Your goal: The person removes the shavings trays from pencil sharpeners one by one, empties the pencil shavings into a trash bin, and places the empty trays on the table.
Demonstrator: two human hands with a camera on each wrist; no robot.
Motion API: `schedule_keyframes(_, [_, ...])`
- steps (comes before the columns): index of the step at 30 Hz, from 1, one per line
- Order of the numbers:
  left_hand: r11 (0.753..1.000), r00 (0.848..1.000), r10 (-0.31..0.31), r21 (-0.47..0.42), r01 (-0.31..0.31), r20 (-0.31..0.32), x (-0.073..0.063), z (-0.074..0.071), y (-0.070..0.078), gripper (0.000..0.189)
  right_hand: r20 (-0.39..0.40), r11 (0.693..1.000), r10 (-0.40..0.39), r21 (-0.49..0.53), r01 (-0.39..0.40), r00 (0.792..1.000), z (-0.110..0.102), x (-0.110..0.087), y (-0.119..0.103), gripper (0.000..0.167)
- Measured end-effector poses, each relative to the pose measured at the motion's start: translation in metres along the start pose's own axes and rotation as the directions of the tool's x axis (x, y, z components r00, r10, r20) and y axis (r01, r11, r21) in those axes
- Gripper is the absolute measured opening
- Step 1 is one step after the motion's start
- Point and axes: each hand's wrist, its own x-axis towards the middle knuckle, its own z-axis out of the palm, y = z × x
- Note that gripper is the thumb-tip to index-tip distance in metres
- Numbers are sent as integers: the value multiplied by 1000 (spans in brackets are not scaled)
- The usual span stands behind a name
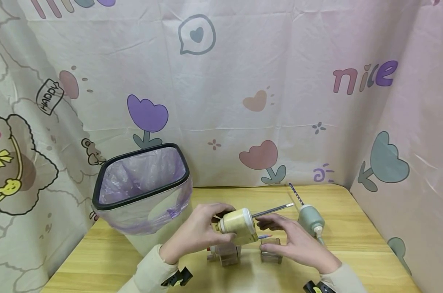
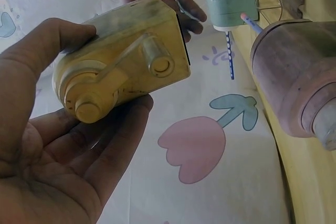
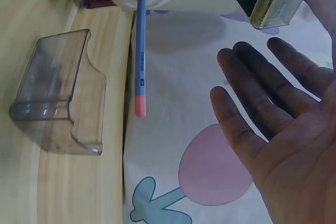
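A boxy yellow plastic pencil sharpener point(image 1: 236, 225) with a white front and crank handle sits tilted in the left hand point(image 1: 196, 232) — a slender dark pencil point(image 1: 272, 210) juts from its front.

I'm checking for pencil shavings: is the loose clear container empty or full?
Empty: the clear container shows nothing inside, only table through its walls.

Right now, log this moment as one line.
left hand: grips yellow sharpener | right hand: holds nothing | clear tray: on table | green sharpener, pink sharpener: on table | bin: at left
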Motion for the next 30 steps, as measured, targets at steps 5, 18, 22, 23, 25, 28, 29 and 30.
schedule_keyframes(5, [1000,1000,5,-13,-5,1,-3,1,2,44,-7,999,29,-34,-29,1000,1,1,-7,54])
schedule_keyframes(18, [998,1000,25,-49,-25,11,-6,3,6,48,-11,990,104,-91,-105,995,3,2,-16,54])
schedule_keyframes(22, [998,999,32,-51,-32,8,-7,4,7,48,10,999,4,-32,-3,1000,4,6,-12,45])
schedule_keyframes(23, [998,999,36,-51,-36,6,-7,4,7,48,15,1000,-15,-8,16,1000,5,6,-11,44])
schedule_keyframes(25, [998,999,44,-53,-44,3,-8,4,7,48,23,999,-34,26,34,999,5,7,-11,43])
schedule_keyframes(28, [997,999,47,-55,-47,2,-9,5,8,49,34,997,-41,71,38,999,6,8,-12,43])
schedule_keyframes(29, [997,999,46,-55,-46,2,-9,4,8,49,35,996,-41,81,38,999,6,8,-12,43])
schedule_keyframes(30, [998,999,46,-54,-46,3,-9,4,8,49,36,996,-39,87,36,999,6,8,-13,43])
